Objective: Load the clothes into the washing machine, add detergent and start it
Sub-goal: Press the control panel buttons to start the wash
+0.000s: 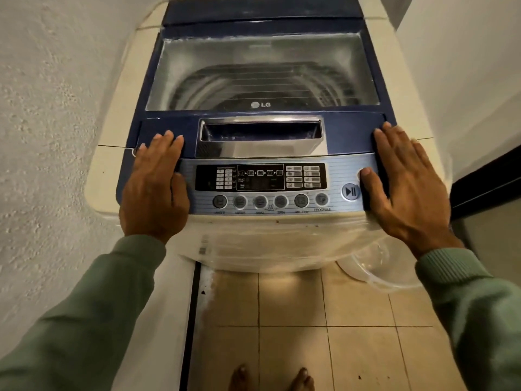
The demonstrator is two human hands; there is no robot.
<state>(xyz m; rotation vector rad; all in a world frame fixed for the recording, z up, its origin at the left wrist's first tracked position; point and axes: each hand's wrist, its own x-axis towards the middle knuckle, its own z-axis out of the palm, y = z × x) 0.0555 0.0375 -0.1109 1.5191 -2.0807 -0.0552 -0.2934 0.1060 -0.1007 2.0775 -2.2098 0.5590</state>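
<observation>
Here we rest our left hand (156, 190) and right hand (406, 187) flat, fingers spread, gripping nothing, on the washing machine (118, 153). Its lid (262, 71) is shut; no clothes or detergent in view, so progress cannot be judged.

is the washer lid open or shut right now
Shut. The lid lies flat over the drum, its handle recess meeting the control panel; both hands rest flat at the front corners.
</observation>
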